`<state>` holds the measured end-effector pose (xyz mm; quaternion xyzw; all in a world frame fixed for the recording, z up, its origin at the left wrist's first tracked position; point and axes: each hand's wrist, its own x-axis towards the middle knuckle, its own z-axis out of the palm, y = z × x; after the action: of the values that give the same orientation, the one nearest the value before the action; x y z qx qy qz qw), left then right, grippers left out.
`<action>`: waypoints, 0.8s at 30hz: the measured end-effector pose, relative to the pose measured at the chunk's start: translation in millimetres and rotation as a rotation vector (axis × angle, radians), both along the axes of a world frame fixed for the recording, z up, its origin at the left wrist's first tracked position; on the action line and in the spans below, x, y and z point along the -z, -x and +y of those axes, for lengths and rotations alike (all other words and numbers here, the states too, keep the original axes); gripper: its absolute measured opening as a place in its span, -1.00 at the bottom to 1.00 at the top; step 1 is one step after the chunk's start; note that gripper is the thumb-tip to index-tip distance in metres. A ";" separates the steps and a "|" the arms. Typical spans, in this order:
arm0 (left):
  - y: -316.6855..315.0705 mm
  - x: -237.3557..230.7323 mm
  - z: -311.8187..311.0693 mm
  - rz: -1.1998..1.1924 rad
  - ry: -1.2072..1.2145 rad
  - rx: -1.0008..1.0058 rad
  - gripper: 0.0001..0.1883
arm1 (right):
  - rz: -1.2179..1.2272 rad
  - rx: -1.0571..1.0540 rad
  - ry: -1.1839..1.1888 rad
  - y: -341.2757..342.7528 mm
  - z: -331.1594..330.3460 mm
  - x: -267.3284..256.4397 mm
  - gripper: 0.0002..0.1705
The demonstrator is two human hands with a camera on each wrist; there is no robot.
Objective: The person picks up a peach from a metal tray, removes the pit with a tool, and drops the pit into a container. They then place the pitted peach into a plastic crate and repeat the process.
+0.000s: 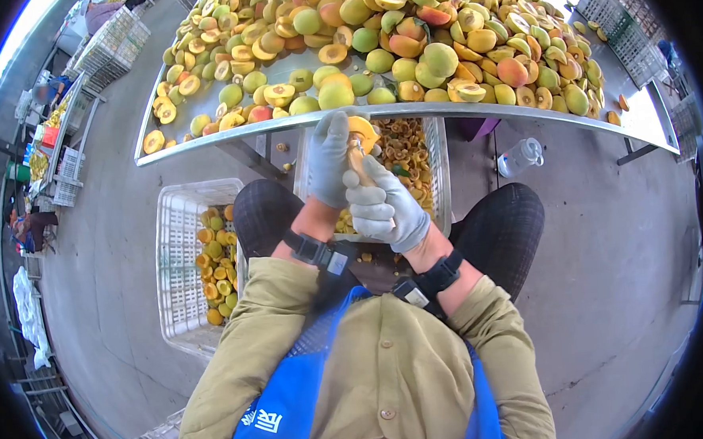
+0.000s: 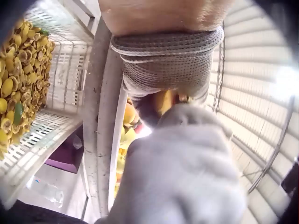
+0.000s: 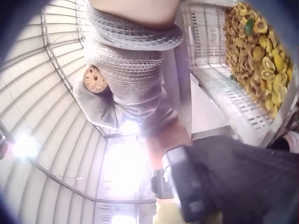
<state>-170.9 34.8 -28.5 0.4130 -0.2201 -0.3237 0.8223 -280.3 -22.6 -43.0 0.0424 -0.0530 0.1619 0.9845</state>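
Observation:
My gloved left hand (image 1: 328, 159) holds a yellow peach half (image 1: 365, 130) near the front edge of the metal table (image 1: 283, 123), fingers pointing up. Gripped in my gloved right hand (image 1: 387, 210) is a wood-handled tool (image 1: 356, 162), its upper end right at the fruit. In the right wrist view the round, pitted butt of the handle (image 3: 96, 79) shows out of the fist. The tool's working tip is mostly hidden by the fruit. The left wrist view shows a bit of orange peach (image 2: 164, 102) between the two gloves.
Whole and halved peaches (image 1: 441, 60) are heaped on the table. Below the hands stands a white crate (image 1: 442, 179) of pits and cut pieces. Another white crate (image 1: 180, 260) with peach halves is by the left knee. A clear plastic jug (image 1: 519, 157) stands on the floor at right.

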 end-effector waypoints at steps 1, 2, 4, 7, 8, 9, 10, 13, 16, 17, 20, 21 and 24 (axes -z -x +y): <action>5.1 -0.5 -1.2 0.036 -0.009 -0.047 -0.63 | 0.001 0.015 0.024 0.1 1.2 3.2 -0.51; 6.4 -0.9 -1.2 0.072 -0.019 -0.095 -0.63 | 0.002 0.030 0.047 -0.5 1.7 4.3 -0.52; 1.5 8.4 1.7 0.181 -0.110 0.016 -0.61 | 0.115 0.044 0.505 12.0 -13.6 -9.2 -0.54; 3.6 1.6 4.7 0.250 -0.124 0.155 -0.60 | 0.165 0.018 0.768 22.2 -23.2 -18.6 -0.56; 5.6 -3.4 3.0 0.215 -0.120 0.146 -0.60 | 0.126 0.041 0.664 24.8 -21.4 -19.2 -0.56; 9.2 -6.4 1.9 0.184 -0.118 0.136 -0.60 | 0.090 0.061 0.558 27.3 -17.1 -17.2 -0.55; 13.8 -9.3 1.1 0.154 -0.117 0.126 -0.59 | 0.054 0.080 0.450 28.3 -13.3 -13.6 -0.55; 31.0 -23.1 0.5 0.101 -0.059 0.054 -0.59 | -0.074 0.044 0.086 27.4 -4.3 -7.4 -0.56; 42.7 -29.4 1.3 0.123 -0.041 0.045 -0.65 | -0.049 0.040 -0.022 34.6 3.4 -12.5 -0.56; 46.3 -31.2 -1.4 0.159 -0.050 0.012 -0.65 | -0.015 0.049 -0.020 35.3 3.5 -15.8 -0.57; 50.4 -21.8 -0.5 0.225 -0.111 0.020 -0.63 | 0.093 0.126 0.604 48.6 -10.1 -14.2 -0.57; 43.2 -15.6 0.4 0.214 -0.148 0.107 -0.62 | 0.147 0.124 0.758 55.7 -13.3 -21.6 -0.58; 40.2 -15.3 3.0 0.195 -0.119 0.259 -0.60 | 0.057 0.055 0.637 63.8 -17.8 -13.6 -0.58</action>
<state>-211.1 37.8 -13.2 0.3957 -0.1711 -0.4782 0.7652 -344.1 -40.4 -29.4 -0.2651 0.0268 0.1424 0.9533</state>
